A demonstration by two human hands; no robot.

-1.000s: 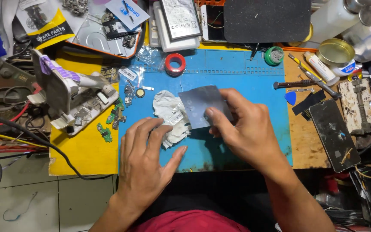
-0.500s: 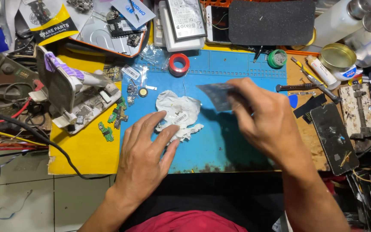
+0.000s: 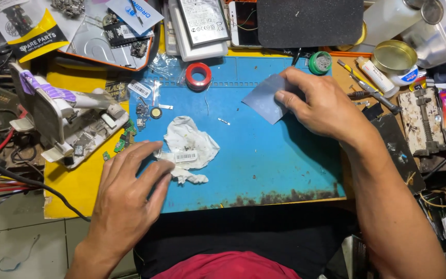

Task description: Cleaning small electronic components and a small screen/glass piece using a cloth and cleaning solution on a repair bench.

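My right hand (image 3: 320, 106) pinches a thin grey-blue flat sheet (image 3: 265, 98) at the upper right of the blue work mat (image 3: 264, 165). The sheet is tilted, with its lower edge near the mat. My left hand (image 3: 127, 194) lies flat at the mat's lower left edge, fingers spread, with fingertips touching a crumpled white tissue (image 3: 189, 147) that carries a small barcode sticker. A tiny metal part (image 3: 224, 122) lies on the mat between tissue and sheet.
A red tape roll (image 3: 198, 75) and a green solder reel (image 3: 319, 62) sit at the mat's top edge. A white clamp tool (image 3: 63, 121) and small green circuit boards (image 3: 122, 142) lie left. Phones, a black pad (image 3: 309, 20), tubes and a tin crowd the back and right.
My right hand has lifted the grey sheet off the tissue and carried it up and right across the mat. My left hand has stayed by the tissue.
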